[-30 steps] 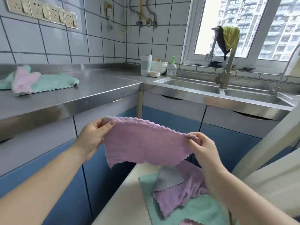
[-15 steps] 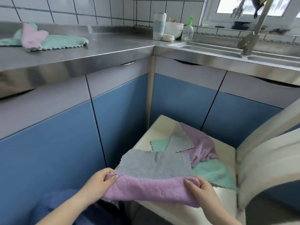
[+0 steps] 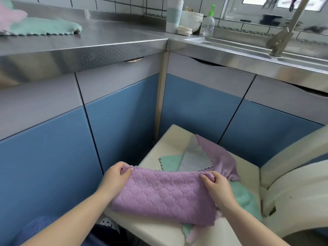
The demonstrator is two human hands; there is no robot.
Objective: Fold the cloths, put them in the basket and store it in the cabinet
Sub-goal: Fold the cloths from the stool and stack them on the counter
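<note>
Two hands are working at the near edge of a cream chair seat. The left hand is pinching the far left corner of one folded purple cloth, and the right hand is pinching its far right corner, fingers curled onto the fabric. The quilted cloth is lying doubled over across the seat's front. Just behind it, loose cloths are lying in a heap on the seat: one grey, one crumpled purple and teal showing at two or three spots, though how many teal pieces cannot be told. Blue cabinet doors are standing beyond, four of them in view. Farther off, on the steel counter, one teal cloth with a pink one on it is lying at the left, while one tumbler, one bowl and one bottle are standing near the sink.
</note>
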